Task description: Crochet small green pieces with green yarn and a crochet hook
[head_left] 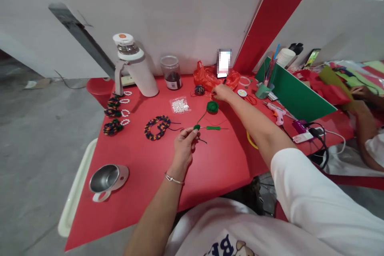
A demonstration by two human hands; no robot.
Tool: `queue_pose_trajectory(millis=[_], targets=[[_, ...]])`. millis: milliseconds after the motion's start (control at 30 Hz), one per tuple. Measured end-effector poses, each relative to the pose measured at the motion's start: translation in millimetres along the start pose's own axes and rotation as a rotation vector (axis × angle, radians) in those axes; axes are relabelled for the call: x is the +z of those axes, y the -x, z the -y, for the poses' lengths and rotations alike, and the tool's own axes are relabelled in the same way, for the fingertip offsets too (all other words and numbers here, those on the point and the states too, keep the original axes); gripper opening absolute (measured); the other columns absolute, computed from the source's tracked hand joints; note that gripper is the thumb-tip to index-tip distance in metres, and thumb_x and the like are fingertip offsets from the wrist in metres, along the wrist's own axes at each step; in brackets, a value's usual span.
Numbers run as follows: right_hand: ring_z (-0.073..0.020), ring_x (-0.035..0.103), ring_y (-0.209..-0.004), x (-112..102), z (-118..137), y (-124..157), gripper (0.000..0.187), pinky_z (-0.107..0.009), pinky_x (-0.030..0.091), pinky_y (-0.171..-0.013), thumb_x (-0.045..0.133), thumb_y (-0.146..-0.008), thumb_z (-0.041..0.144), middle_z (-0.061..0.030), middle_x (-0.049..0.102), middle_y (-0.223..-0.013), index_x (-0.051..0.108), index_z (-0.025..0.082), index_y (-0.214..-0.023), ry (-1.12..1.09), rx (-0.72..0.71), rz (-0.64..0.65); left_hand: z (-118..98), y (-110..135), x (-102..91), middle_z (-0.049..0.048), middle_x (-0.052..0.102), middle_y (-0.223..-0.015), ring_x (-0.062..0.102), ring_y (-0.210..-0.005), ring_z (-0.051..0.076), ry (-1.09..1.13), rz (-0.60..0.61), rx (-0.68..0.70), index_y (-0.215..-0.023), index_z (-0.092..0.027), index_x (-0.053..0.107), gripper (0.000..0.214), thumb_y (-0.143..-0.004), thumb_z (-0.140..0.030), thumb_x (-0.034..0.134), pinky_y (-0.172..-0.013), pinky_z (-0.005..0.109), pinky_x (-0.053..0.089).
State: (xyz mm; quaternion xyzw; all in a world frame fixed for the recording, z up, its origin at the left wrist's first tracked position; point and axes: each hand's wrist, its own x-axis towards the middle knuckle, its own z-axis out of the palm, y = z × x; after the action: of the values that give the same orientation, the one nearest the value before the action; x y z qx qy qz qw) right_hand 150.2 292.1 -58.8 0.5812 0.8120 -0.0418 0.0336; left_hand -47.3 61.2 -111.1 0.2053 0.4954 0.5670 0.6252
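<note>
My left hand (184,144) hovers over the red table (210,168), fingers pinched on a small green crochet piece (197,127). Green yarn runs from it up to a green yarn ball (212,106). A green-handled crochet hook (214,128) lies on the table just right of the piece. My right hand (222,93) reaches far back, fingers closed near the red plastic bag (207,78) below a standing phone (223,63); what it holds, if anything, is too small to name.
A multicoloured crochet ring (157,127), smaller crochet pieces with bead rings (115,114), a bead packet (180,106), a jar (171,73), a white kettle (133,66), a steel cup lid (106,179). A glue gun (277,113), cables and a green divider (295,94) right; another person's arm (364,124).
</note>
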Motion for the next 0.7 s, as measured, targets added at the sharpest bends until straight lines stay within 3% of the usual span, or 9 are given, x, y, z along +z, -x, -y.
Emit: queue_pose_trajectory(millis=[133, 233, 400, 533, 600, 700], targets=[[-0.0365, 0.072, -0.109, 5, 4, -20, 0.028, -0.040, 0.053, -0.092, 0.076, -0.079, 0.013, -0.0226, 0.079, -0.112, 0.084, 0.013, -0.105, 0.026, -0.015, 0.052, -2, -3, -2.3, 0.0020, 0.068, -0.065, 0.051, -0.044, 0.007, 0.026, -0.001, -0.009, -0.087, -0.015, 0.069, 0.047, -0.057, -0.042, 0.091, -0.036, 0.016, 0.022], [-0.0356, 0.073, -0.106, 5, 0, -24, 0.026, -0.040, 0.053, -0.091, 0.078, -0.074, 0.014, -0.0204, 0.080, -0.109, 0.085, 0.015, -0.100, 0.022, -0.018, 0.078, -2, -3, -2.6, 0.0005, 0.066, -0.063, 0.049, -0.042, 0.006, 0.016, -0.003, -0.016, -0.086, -0.015, 0.067, 0.045, -0.058, -0.043, 0.090, -0.035, 0.017, 0.021], [-0.0287, 0.074, -0.096, 4, -15, -9, 0.024, -0.033, 0.054, -0.083, 0.076, -0.073, 0.015, -0.0134, 0.082, -0.101, 0.085, 0.018, -0.095, -0.053, 0.010, 0.056, -2, -4, -3.7, -0.0006, 0.064, -0.061, 0.049, -0.040, 0.007, 0.000, 0.014, -0.022, -0.082, -0.015, 0.065, 0.043, -0.061, -0.043, 0.089, -0.034, 0.017, 0.023], [-0.0232, 0.074, -0.095, -4, -24, 13, 0.023, -0.029, 0.053, -0.081, 0.067, -0.079, 0.014, -0.0104, 0.081, -0.101, 0.081, 0.016, -0.098, -0.155, 0.014, -0.043, -3, -4, -3.5, 0.0010, 0.067, -0.065, 0.056, -0.044, 0.009, 0.012, 0.008, -0.025, -0.083, -0.015, 0.064, 0.039, -0.061, -0.038, 0.087, -0.035, 0.016, 0.027], [-0.0185, 0.073, -0.092, -11, -23, 30, 0.025, -0.026, 0.053, -0.076, 0.061, -0.084, 0.016, -0.0094, 0.080, -0.103, 0.076, 0.016, -0.104, -0.296, 0.018, -0.136, -5, -3, -2.8, 0.0019, 0.070, -0.068, 0.061, -0.048, 0.010, 0.030, -0.007, -0.024, -0.082, -0.016, 0.063, 0.037, -0.059, -0.034, 0.086, -0.036, 0.015, 0.028], [-0.0154, 0.070, -0.072, -14, -8, 65, 0.022, -0.022, 0.047, -0.055, 0.066, -0.083, 0.028, -0.0061, 0.079, -0.087, 0.071, 0.017, -0.101, -0.983, 0.043, -0.304, -7, -2, -1.9, 0.0022, 0.071, -0.071, 0.066, -0.053, 0.012, 0.065, -0.024, -0.016, -0.080, -0.016, 0.060, 0.035, -0.057, -0.029, 0.084, -0.036, 0.015, 0.028]])
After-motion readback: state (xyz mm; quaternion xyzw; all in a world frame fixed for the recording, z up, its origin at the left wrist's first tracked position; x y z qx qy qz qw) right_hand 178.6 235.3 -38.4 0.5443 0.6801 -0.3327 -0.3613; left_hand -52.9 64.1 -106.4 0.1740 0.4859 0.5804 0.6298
